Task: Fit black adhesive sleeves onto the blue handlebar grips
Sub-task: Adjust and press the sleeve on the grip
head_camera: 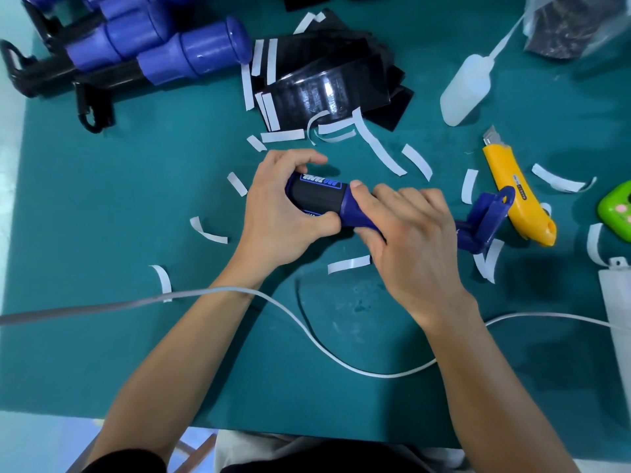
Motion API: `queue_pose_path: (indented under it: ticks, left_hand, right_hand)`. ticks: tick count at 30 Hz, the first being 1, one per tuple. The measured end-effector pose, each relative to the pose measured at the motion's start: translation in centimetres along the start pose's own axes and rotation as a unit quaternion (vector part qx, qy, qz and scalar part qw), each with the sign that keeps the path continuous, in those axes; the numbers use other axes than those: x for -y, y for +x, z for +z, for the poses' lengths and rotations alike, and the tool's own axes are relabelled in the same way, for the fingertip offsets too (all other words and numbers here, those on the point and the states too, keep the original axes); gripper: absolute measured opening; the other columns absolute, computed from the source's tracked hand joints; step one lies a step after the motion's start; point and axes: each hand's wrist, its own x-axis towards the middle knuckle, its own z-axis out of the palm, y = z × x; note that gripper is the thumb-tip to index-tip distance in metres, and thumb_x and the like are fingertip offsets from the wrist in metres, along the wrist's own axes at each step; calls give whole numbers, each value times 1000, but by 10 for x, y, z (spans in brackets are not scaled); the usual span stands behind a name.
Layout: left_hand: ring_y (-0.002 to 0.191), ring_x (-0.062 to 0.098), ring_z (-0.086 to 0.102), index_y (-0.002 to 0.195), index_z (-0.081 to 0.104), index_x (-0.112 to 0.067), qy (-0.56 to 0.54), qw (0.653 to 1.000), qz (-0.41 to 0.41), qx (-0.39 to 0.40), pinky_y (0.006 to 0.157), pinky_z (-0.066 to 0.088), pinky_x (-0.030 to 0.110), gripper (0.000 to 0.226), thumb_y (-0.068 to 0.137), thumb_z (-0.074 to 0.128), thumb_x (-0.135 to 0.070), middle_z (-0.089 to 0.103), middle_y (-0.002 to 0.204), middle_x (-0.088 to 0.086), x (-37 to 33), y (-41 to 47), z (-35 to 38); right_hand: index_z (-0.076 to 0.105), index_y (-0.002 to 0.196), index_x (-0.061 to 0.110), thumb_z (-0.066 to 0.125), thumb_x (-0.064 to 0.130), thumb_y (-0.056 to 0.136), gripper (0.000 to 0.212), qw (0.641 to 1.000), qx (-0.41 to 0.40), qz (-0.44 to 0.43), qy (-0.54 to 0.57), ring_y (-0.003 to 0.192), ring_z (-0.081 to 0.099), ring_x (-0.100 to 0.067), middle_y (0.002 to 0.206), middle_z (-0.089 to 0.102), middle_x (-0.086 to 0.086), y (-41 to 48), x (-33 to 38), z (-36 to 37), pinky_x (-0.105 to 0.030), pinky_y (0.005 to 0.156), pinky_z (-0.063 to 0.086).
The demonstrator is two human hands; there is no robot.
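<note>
A blue handlebar grip lies sideways at the middle of the table, held in both hands. A black adhesive sleeve with blue lettering is wrapped around its left end. My left hand is curled around that sleeved end, thumb underneath. My right hand clasps the blue shaft to the right, thumb against the sleeve's edge. The grip's blue bracket end sticks out past my right hand. A pile of black sleeves lies at the back centre. More blue grips on black frames are stacked at the back left.
White backing strips litter the green mat. A yellow utility knife lies right of the grip, blade out. A white squeeze bottle is back right, a green object far right. A white cable crosses the front.
</note>
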Motion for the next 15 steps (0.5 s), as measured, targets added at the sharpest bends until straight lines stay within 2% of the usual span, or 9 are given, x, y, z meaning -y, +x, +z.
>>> queue_pose_path:
  ticks: [2, 5, 15]
  left_hand:
    - [97, 8, 55, 115, 66, -47, -7, 1000, -7, 4, 82, 43, 17, 65, 51, 74, -38, 48, 102, -18, -1, 0, 1]
    - [96, 7, 54, 120, 72, -43, -24, 999, -20, 10, 85, 45, 19, 67, 53, 74, -38, 46, 102, -17, -2, 1, 1]
    - [90, 2, 51, 114, 73, -46, -43, 998, -44, 2, 82, 42, 13, 59, 55, 73, -40, 44, 100, -13, -6, 0, 4]
  right_hand:
    - [67, 135, 9, 79, 20, 91, 47, 1000, -2, -2, 3, 77, 55, -32, 99, 68, -5, 0, 0, 1, -41, 77, 36]
    - [66, 135, 9, 78, 19, 90, 47, 1000, -4, -6, 7, 76, 53, -31, 98, 68, -5, 0, -2, 2, -40, 76, 36]
    - [66, 135, 9, 74, 19, 94, 43, 999, -22, -22, 16, 77, 53, -31, 101, 68, -6, -2, -6, 9, -43, 76, 40]
